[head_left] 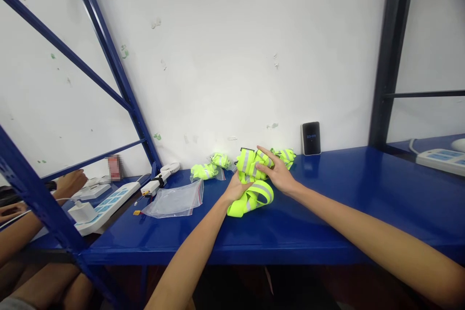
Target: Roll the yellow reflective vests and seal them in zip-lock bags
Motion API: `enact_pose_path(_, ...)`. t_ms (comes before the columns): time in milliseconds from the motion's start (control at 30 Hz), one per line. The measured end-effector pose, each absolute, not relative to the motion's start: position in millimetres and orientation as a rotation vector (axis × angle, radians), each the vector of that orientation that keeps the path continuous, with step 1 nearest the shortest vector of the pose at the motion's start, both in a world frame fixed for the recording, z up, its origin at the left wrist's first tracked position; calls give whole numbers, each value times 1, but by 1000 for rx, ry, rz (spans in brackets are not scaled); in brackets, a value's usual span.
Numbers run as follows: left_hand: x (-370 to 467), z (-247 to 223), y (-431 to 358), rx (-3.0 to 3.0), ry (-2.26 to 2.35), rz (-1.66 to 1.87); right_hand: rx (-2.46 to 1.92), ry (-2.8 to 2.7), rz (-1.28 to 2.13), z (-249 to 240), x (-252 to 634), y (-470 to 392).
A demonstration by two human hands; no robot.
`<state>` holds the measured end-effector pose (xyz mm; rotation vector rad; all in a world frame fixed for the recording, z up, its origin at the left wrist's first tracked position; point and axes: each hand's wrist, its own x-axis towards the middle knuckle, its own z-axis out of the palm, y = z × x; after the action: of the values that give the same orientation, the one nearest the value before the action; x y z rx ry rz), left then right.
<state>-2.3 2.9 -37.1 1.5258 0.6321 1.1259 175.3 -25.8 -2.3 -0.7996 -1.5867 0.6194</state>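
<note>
A neon yellow reflective strap (pixel 245 163) with silver-grey stripes is bunched above the blue table. My left hand (pixel 235 189) is closed around its lower left side, and the fingers are partly hidden by the strap. On the other side, my right hand (pixel 280 174) grips the bundle between thumb and fingers, with the index finger stretched upward. A loose loop of the strap hangs below my left hand onto the tabletop. More neon yellow strap (pixel 287 156) shows just behind my right hand; whether it joins the held bundle I cannot tell.
Bagged yellow straps (pixel 204 171) lie by the wall. An opened clear zip bag (pixel 176 199) and a white handheld fan (pixel 170 168) are at the left. A black box (pixel 311 138) stands against the wall. Blue rack posts (pixel 119 77) frame the left, where another person's hand (pixel 70 183) shows.
</note>
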Motion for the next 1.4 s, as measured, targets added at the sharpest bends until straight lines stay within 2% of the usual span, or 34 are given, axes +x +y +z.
enact_pose_path(200,-8,-49,15,1498,677,1150,-753,-1754,483,-3,176,-33)
enact_pose_path(367,-12,-52,17,1455,724,940,-691,-1849,366,-10,173,-39)
enact_pose_path(533,-16,-45,7,1315,635,916,-639,-1925,250,-15,173,-39)
enact_pose_path(700,-21,-37,6,1073,568,930,-777,-1774,328,-6,177,-43)
enact_pose_path(867,-15,-37,4,1165,660,807,-829,-1709,459,-3,173,-45)
enact_pose_path(1133,0,-45,6,1335,637,995,-789,-1605,547,-7,159,-41)
enact_pose_path(1300,-1,-47,10,1357,605,972,-782,-1545,551,-7,165,-36)
enact_pose_path(1400,-5,-42,8,1401,567,1178,-831,-1522,506,-6,173,-31)
